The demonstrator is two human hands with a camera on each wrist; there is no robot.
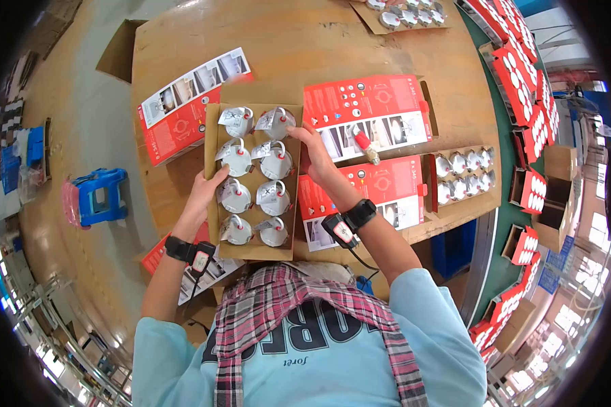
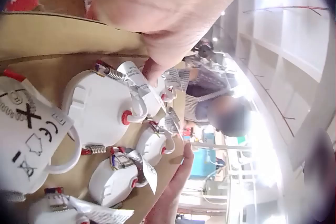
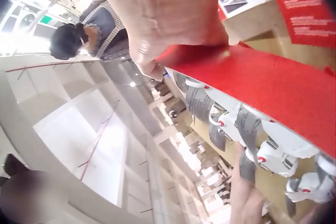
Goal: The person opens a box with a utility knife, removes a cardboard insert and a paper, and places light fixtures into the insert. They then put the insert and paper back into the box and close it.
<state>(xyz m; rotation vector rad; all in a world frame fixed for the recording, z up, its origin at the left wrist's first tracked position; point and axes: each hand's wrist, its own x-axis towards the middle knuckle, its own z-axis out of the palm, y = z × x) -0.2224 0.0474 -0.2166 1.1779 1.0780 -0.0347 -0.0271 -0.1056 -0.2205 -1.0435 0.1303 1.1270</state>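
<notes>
An open cardboard box (image 1: 251,252) holds two columns of white round downlights (image 1: 235,196), each with a looped white cable and a printed label. My left hand (image 1: 204,195) grips its left wall, thumb over the rim beside a downlight. At the far right side, my right hand (image 1: 313,150) holds the opposite wall, with the thumb inside near an upper downlight. The right wrist view shows that hand (image 3: 173,14) curled over the box's red outer side (image 3: 257,85). In the left wrist view, downlights with spring clips (image 2: 100,108) sit below the left hand (image 2: 173,3).
Red printed boxes lie left (image 1: 176,132) and right (image 1: 366,88) on the wooden table (image 1: 265,41). A red-and-metal object (image 1: 365,144) rests on one. Another filled box (image 1: 463,178) stands at right. Packed red boxes (image 1: 512,85) line the green surface beyond. A blue stool (image 1: 100,197) stands left.
</notes>
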